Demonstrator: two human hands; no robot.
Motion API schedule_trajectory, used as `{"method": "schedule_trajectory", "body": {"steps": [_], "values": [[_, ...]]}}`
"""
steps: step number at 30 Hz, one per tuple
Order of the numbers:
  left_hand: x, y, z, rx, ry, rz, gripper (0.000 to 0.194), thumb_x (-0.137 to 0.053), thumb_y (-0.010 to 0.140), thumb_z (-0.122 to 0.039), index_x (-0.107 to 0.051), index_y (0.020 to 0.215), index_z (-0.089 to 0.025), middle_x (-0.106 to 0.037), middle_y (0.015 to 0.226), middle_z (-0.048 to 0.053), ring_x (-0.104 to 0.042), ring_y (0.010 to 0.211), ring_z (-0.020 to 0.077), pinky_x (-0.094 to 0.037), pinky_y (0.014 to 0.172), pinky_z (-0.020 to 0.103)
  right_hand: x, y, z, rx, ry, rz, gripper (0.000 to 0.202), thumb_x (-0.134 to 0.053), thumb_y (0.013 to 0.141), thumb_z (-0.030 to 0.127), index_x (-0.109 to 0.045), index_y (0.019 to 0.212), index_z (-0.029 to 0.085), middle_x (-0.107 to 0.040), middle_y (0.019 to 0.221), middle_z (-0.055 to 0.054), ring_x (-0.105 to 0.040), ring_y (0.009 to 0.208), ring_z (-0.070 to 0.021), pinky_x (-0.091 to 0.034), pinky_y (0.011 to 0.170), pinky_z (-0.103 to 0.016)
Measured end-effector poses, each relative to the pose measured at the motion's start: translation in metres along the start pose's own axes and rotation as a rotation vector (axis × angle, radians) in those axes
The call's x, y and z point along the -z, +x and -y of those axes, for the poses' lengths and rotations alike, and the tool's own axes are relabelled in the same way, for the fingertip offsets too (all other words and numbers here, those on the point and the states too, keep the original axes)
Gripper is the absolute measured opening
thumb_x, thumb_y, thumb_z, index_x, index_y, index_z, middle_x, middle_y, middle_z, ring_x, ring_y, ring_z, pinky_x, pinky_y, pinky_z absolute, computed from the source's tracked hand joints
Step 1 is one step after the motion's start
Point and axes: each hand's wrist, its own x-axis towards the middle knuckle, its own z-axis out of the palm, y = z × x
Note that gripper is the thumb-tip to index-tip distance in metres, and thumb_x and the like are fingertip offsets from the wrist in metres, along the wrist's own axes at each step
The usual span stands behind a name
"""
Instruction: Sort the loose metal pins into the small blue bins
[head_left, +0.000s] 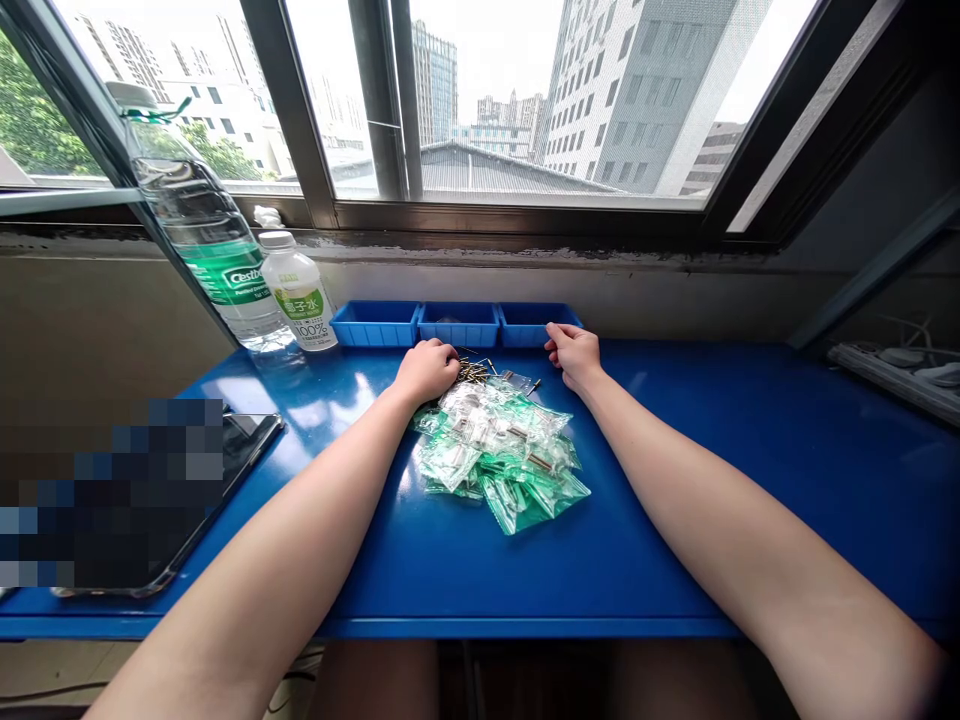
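My left hand (pixel 429 370) rests on the table with its fingers curled, touching the left side of a small pile of brass-coloured, pin-like metal pieces (pixel 472 372). What lies under those fingers is hidden. My right hand (pixel 574 354) is closed in a pinch just in front of the right blue bin (pixel 529 328); anything between its fingertips is too small to make out. Between my forearms lies a heap of clear and green plastic packets (pixel 495 450), some with metal pieces inside. A dark-tipped piece (pixel 534 387) lies at the heap's right edge.
Two more blue bins, the middle one (pixel 457 328) and the left one (pixel 375 328), stand in the same row. A large water bottle (pixel 225 260) and a smaller white bottle (pixel 300 295) are at back left. A phone-like black device (pixel 247 440) lies left; a power strip (pixel 900 375) sits right.
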Motion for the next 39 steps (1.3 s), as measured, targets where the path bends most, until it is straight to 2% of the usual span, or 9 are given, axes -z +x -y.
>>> {"method": "schedule_trajectory", "body": {"steps": [6,11,14,18,21,24,27,33,39], "values": [[0.001,-0.001,-0.001,0.003,-0.01,0.001,0.038,-0.041,0.089,-0.029,-0.075,0.105,-0.019,-0.068,0.114,0.01,-0.06,0.111,0.0279,-0.048,0.098,0.039,0.001,-0.001,0.001,-0.008,-0.033,0.048,0.01,-0.064,0.079,0.023,-0.068,0.075,0.015,-0.056,0.052,0.004,-0.042,0.037,-0.0063,-0.027,0.036,-0.02],[0.0,0.0,0.0,-0.005,0.005,-0.003,0.038,-0.041,0.089,-0.029,-0.075,0.104,-0.019,-0.069,0.114,0.01,-0.06,0.111,0.0275,-0.048,0.098,0.039,0.001,0.001,-0.005,0.061,-0.19,0.15,0.011,-0.066,0.075,0.026,-0.07,0.075,0.015,-0.061,0.057,0.002,-0.046,0.044,-0.0079,-0.036,0.045,-0.022],[0.0,0.0,0.0,-0.008,0.006,-0.008,0.038,-0.041,0.089,-0.029,-0.075,0.103,-0.019,-0.069,0.113,0.01,-0.06,0.111,0.0274,-0.048,0.097,0.039,-0.001,-0.003,-0.01,0.21,-0.374,0.274,0.015,-0.067,0.075,0.027,-0.075,0.081,0.016,-0.069,0.07,-0.002,-0.058,0.059,-0.0127,-0.045,0.058,-0.025],[0.0,0.0,0.0,-0.004,-0.001,-0.015,0.038,-0.042,0.089,-0.029,-0.075,0.103,-0.019,-0.069,0.112,0.01,-0.06,0.11,0.0271,-0.047,0.098,0.038,-0.004,-0.014,-0.01,0.469,-0.601,0.524,0.03,-0.062,0.08,0.026,-0.077,0.104,0.019,-0.074,0.092,-0.006,-0.065,0.081,-0.0198,-0.051,0.081,-0.033],[0.0,0.0,-0.001,-0.005,-0.003,-0.017,0.038,-0.042,0.088,-0.029,-0.075,0.103,-0.019,-0.069,0.112,0.01,-0.06,0.111,0.0271,-0.047,0.099,0.038,-0.007,-0.021,-0.006,0.631,-0.66,0.71,0.037,-0.056,0.083,0.022,-0.076,0.113,0.022,-0.072,0.111,-0.007,-0.062,0.105,-0.0237,-0.046,0.099,-0.038],[0.001,0.0,-0.001,-0.004,0.0,-0.017,0.038,-0.042,0.089,-0.03,-0.075,0.103,-0.019,-0.069,0.113,0.01,-0.06,0.111,0.0274,-0.047,0.099,0.039,-0.009,-0.024,-0.003,0.638,-0.72,0.79,0.037,-0.053,0.083,0.019,-0.078,0.109,0.024,-0.069,0.123,-0.006,-0.057,0.118,-0.0264,-0.038,0.109,-0.043],[0.001,-0.001,-0.002,-0.006,-0.001,-0.016,0.039,-0.041,0.089,-0.03,-0.075,0.103,-0.02,-0.069,0.112,0.01,-0.06,0.111,0.0277,-0.047,0.099,0.039,-0.01,-0.024,-0.003,0.593,-0.758,0.774,0.036,-0.048,0.087,0.02,-0.081,0.101,0.025,-0.071,0.122,-0.004,-0.056,0.119,-0.0271,-0.035,0.111,-0.045],[0.001,-0.001,-0.002,0.0,-0.001,-0.012,0.037,-0.042,0.089,-0.029,-0.075,0.103,-0.021,-0.069,0.111,0.009,-0.06,0.111,0.0269,-0.047,0.101,0.038,-0.013,-0.024,-0.006,0.58,-0.727,0.668,0.029,-0.053,0.085,0.016,-0.081,0.089,0.022,-0.076,0.109,-0.004,-0.063,0.113,-0.0227,-0.04,0.108,-0.036],[0.001,-0.001,-0.001,-0.002,-0.011,-0.01,0.038,-0.041,0.089,-0.029,-0.076,0.103,-0.02,-0.069,0.112,0.01,-0.06,0.11,0.0279,-0.048,0.099,0.039,-0.011,-0.025,0.001,0.458,-0.771,0.518,0.024,-0.058,0.077,0.009,-0.079,0.081,0.02,-0.078,0.095,-0.004,-0.07,0.094,-0.0221,-0.051,0.09,-0.03]]}}
